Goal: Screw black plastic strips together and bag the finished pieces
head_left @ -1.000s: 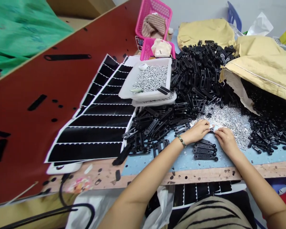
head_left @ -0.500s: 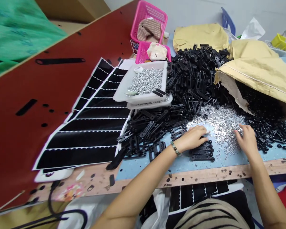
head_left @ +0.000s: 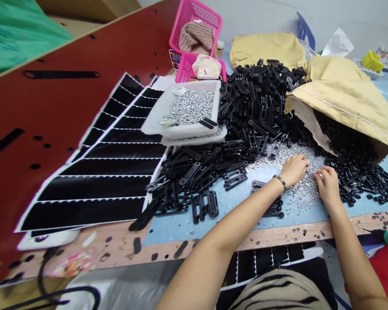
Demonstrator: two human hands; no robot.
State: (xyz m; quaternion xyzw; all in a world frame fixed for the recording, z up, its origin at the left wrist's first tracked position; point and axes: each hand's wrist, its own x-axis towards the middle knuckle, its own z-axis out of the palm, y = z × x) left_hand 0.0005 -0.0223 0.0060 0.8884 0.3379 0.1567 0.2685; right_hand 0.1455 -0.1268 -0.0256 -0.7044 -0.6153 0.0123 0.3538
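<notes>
My left hand (head_left: 295, 169), a beaded bracelet at its wrist, is over the heap of small silver metal pins and nuts (head_left: 299, 191). Its fingertips are bent together, and whatever they pinch is too small to make out. Close by on the right, my right hand (head_left: 328, 186) has thumb and forefinger drawn together at the same heap; its grip is also too small to tell. Partly behind my left forearm, black plastic bars (head_left: 274, 211) lie in a row on the blue mat.
Black plastic parts (head_left: 255, 99) are piled at the back. A white tray (head_left: 148, 125) of silver pins stands left of them. An open yellow sack (head_left: 345, 97) spills small black pieces (head_left: 365, 181) at right. Sheets of black strips (head_left: 97, 189) lie left, below pink baskets (head_left: 215, 26).
My left hand has left the row of black bars and moved right to the silver heap. My right hand has shifted slightly left, its fingers now closer together. The view has turned slightly.
</notes>
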